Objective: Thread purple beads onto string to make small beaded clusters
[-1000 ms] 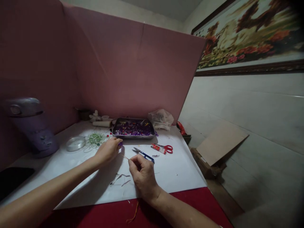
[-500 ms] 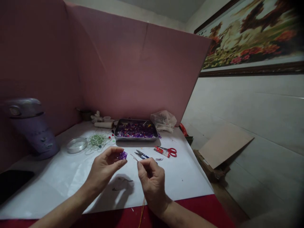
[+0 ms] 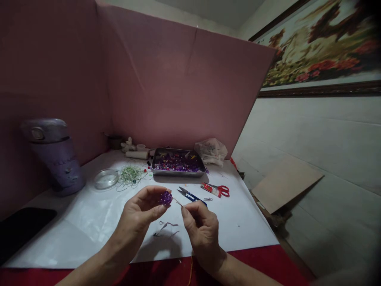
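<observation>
Between the thumb and fingers of my left hand (image 3: 138,216) is a small cluster of purple beads (image 3: 166,198). My right hand (image 3: 202,228) pinches a thin orange-brown cord (image 3: 177,201). The cord's end points left and reaches the right side of the cluster; whether it passes into a bead is too small to tell. More of the cord hangs below my right hand past the table's front edge. Just beyond that hand lie dark-blue thread snips (image 3: 192,196). A short strip of ribbon or cord (image 3: 166,225) lies on the white sheet under the hands.
A metal tray (image 3: 178,173) of purple beads stands at the back, beside a plastic bag (image 3: 211,150). Red scissors (image 3: 224,190) and a red lighter (image 3: 210,190) lie right. Tangled green thread (image 3: 131,174), a clear round dish (image 3: 105,179) and a purple bottle (image 3: 59,163) are left.
My right hand has brought the cord's end up to the bead cluster, closing the gap between them. The view has shifted, so the table's things appear farther right.
</observation>
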The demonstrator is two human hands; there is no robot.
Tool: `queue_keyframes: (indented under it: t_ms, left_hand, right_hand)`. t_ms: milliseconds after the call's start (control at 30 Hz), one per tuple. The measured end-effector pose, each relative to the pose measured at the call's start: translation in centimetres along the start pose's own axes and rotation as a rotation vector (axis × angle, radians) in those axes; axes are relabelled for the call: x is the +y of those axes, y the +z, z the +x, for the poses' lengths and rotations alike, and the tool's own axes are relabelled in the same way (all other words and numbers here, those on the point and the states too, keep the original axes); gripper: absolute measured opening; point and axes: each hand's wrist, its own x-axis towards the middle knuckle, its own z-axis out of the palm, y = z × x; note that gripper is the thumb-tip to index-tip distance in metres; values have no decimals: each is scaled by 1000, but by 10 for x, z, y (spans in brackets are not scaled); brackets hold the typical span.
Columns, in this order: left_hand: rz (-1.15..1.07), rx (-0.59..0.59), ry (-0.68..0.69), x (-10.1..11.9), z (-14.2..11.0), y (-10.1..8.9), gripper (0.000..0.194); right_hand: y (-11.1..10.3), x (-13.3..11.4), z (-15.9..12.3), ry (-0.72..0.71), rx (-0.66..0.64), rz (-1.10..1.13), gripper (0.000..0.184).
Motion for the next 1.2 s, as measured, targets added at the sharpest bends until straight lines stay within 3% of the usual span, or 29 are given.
queue_keyframes:
  t_ms: [267,1200]
  left_hand:
    - [-113,-55,-106,4,3,3,26]
    - [-69,18,-145,7,3,7,25]
  right_hand:
    - [0,-5,3,-69,23,-29,15]
    - [-2,-5,2,-82,14,-6,12]
